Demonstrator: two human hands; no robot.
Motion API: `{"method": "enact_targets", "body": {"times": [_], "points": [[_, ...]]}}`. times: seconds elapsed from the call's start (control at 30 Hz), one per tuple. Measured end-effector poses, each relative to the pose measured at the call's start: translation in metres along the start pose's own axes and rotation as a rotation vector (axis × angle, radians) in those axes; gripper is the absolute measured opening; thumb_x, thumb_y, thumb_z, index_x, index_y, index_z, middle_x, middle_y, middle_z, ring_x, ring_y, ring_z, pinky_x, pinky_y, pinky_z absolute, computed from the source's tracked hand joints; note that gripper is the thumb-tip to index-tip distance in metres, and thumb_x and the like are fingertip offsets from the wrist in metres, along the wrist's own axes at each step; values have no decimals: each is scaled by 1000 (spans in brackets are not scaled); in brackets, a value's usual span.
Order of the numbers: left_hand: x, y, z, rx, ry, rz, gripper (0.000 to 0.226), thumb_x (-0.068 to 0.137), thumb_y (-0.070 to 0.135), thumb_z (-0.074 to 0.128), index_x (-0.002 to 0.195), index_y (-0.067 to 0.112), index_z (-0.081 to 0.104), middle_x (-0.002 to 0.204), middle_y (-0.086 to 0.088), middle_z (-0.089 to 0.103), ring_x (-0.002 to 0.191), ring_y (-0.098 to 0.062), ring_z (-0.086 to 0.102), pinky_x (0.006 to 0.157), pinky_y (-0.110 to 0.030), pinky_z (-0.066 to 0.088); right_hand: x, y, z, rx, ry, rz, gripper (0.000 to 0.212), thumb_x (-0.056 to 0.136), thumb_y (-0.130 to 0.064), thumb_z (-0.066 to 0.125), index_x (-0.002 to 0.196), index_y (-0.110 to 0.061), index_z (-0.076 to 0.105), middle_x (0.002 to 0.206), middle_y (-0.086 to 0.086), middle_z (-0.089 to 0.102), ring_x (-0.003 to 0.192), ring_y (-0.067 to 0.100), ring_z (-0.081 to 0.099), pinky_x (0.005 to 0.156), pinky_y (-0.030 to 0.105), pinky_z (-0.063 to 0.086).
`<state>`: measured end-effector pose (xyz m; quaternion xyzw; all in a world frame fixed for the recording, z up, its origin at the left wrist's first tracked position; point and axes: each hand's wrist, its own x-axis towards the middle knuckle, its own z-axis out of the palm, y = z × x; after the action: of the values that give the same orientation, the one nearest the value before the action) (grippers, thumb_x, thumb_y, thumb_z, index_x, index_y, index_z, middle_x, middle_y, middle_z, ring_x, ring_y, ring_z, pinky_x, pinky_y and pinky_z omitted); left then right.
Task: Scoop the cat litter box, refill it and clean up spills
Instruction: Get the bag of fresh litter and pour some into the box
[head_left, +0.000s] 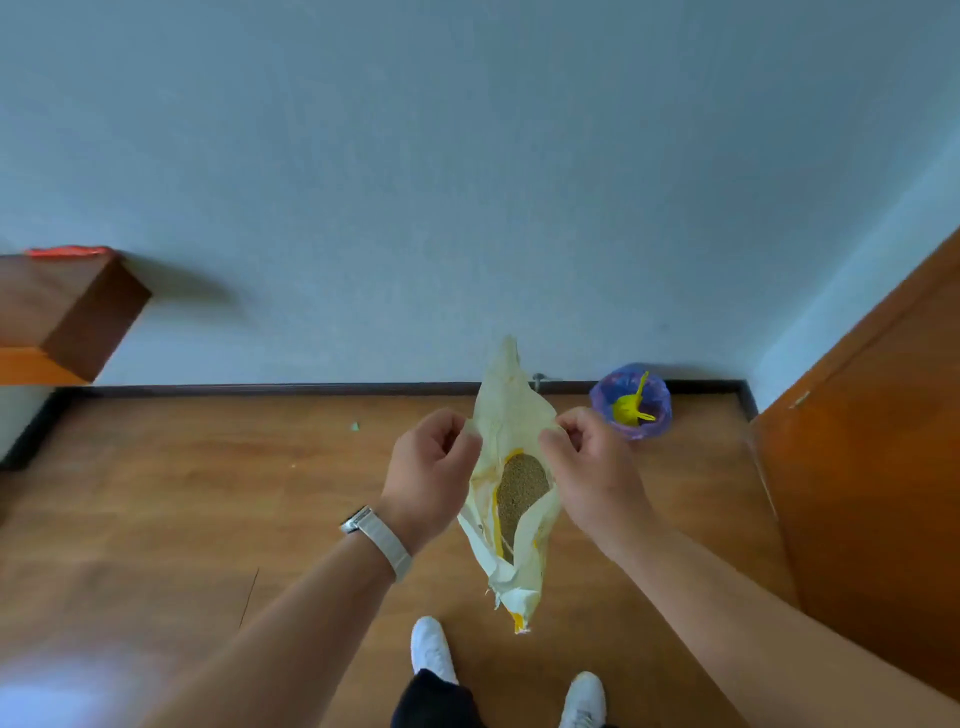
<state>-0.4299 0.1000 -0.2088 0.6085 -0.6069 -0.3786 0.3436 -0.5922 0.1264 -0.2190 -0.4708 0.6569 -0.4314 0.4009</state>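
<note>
Hands (431, 462) (589, 462) pinch litter bag (506, 415), long axis toward wall (467, 182).

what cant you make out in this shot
Head view:
Litter box: outside the frame.
Litter bag: fill level, hidden by its own walls; only a patch of litter shows.
Purple-lined bin: contents under the yellow scoop, too small.
Red item on the wooden shelf: blurred, mostly hidden by the shelf top.
Left hand, right hand: fingertips curled out of sight.
</note>
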Motion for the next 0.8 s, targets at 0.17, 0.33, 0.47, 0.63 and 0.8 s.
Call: {"method": "enact_targets", "body": {"times": [0.17,0.33,0.47,0.63,0.8], "points": [[23,-54,-57,11,121,-60,31,87,7,55,60,13,41,47,13,36,48,-6,31,44,-17,27,38,-23,79,-106,-108,4,13,85,-17,54,72,-16,53,50,-14,46,47,2,40,44,17,32],[51,-116,-133,-74,231,-141,28,90,10,55,65,1,47,50,10,39,48,-6,32,44,-20,30,57,-46,172,-190,-186,-36,18,87,-15,54,70,-15,49,54,-10,42,46,3,38,43,18,30],[78,-158,-203,-91,303,-202,28,88,8,54,62,8,44,51,9,38,48,-6,31,46,-23,30,72,-70,260,-251,-329,-70,17,89,-19,52,75,-9,49,58,-8,40,50,7,35,43,20,27],[96,-192,-286,-142,411,-233,28,89,8,54,62,9,46,52,8,40,47,-4,32,45,-18,31,90,-111,366,-324,-491,-159,19,90,-28,50,80,-11,52,61,-7,44,52,7,37,49,28,32],[110,-219,-357,-164,570,-275,23,89,9,55,68,1,50,54,5,42,46,-5,33,44,-19,32,104,-145,447,-282,-656,-238,18,92,-23,52,80,-9,53,61,-5,46,51,5,38,46,24,33]]}}
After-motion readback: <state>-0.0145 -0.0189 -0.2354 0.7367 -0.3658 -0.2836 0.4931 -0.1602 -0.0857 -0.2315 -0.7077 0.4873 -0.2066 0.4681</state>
